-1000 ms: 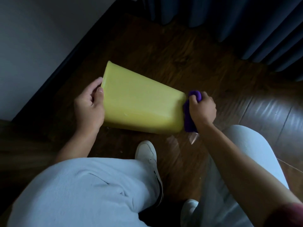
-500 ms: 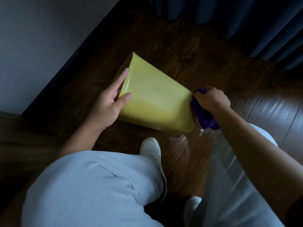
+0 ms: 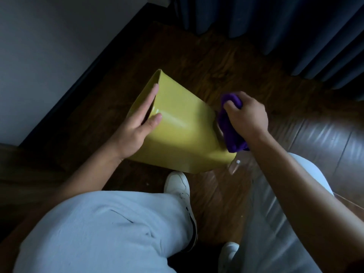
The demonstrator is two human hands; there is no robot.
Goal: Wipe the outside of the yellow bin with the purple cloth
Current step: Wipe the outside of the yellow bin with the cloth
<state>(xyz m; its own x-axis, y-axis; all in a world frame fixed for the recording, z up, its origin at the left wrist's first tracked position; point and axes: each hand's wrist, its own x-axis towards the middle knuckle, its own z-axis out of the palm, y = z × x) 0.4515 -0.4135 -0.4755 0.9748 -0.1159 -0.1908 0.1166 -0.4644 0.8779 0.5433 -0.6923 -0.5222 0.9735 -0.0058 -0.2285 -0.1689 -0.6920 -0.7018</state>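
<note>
The yellow bin (image 3: 183, 134) lies tilted on its side on the dark wooden floor, its open mouth toward the upper left and its base toward the right. My left hand (image 3: 136, 127) grips the rim, fingers inside the mouth and thumb on the outer wall. My right hand (image 3: 246, 117) is closed on the bunched purple cloth (image 3: 230, 127), which presses against the bin's base end. The part of the base behind the cloth is hidden.
A white wall with a dark baseboard (image 3: 82, 79) runs along the left. Dark curtains (image 3: 275, 26) hang at the back. My knees in light trousers and a white shoe (image 3: 178, 186) sit just below the bin. A small clear object (image 3: 237, 164) lies by the bin's lower right corner.
The bin has turned, its mouth swinging up toward the wall. My left hand shifted from the bin's end to gripping the rim with fingers inside. The cloth moved up along the base.
</note>
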